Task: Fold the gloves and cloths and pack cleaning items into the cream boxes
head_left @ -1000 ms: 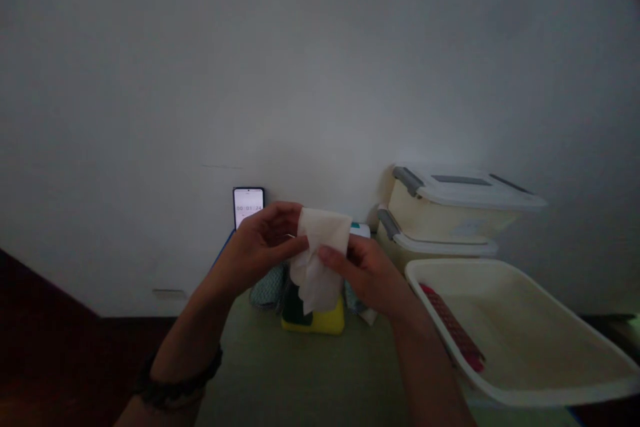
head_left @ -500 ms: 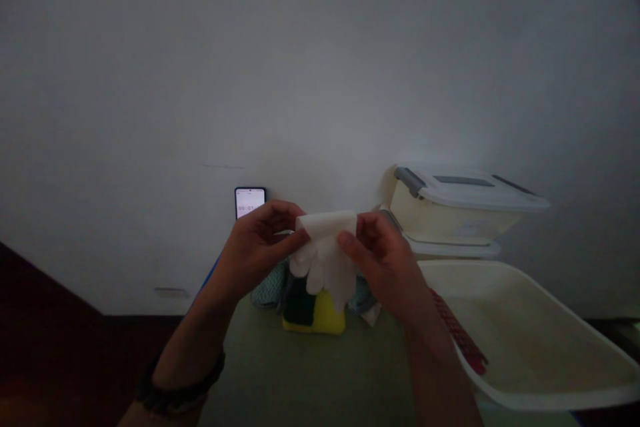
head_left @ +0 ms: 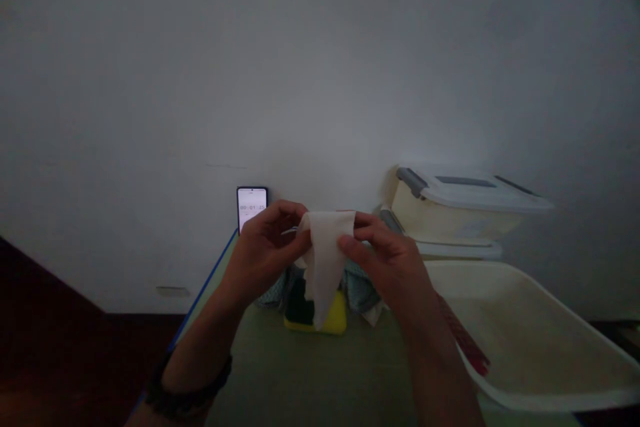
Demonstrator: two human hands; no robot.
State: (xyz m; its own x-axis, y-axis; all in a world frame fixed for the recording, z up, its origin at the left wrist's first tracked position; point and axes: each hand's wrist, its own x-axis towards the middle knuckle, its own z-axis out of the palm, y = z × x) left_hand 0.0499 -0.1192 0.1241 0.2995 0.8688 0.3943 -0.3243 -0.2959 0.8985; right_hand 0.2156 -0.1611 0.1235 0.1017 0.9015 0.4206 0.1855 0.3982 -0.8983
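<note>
The limp white glove (head_left: 329,257) hangs tapering downward — left grip (head_left: 263,240) and right grip (head_left: 387,259) pinching its top.

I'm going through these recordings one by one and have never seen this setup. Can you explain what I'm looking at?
There's no machine here, just a person's bare hands. Every picture comes from one camera worn on the head, looking forward and down. The left hand, with a dark bracelet on its wrist, and the right hand together hold up a thin white item, probably a glove. Behind its hanging end, a yellow and dark green sponge lies on the table, with bluish-green cloth on both sides. A phone showing a timer stands near the wall. To the right are an open white tub, a red object along its inner side, and stacked lidded boxes.
</note>
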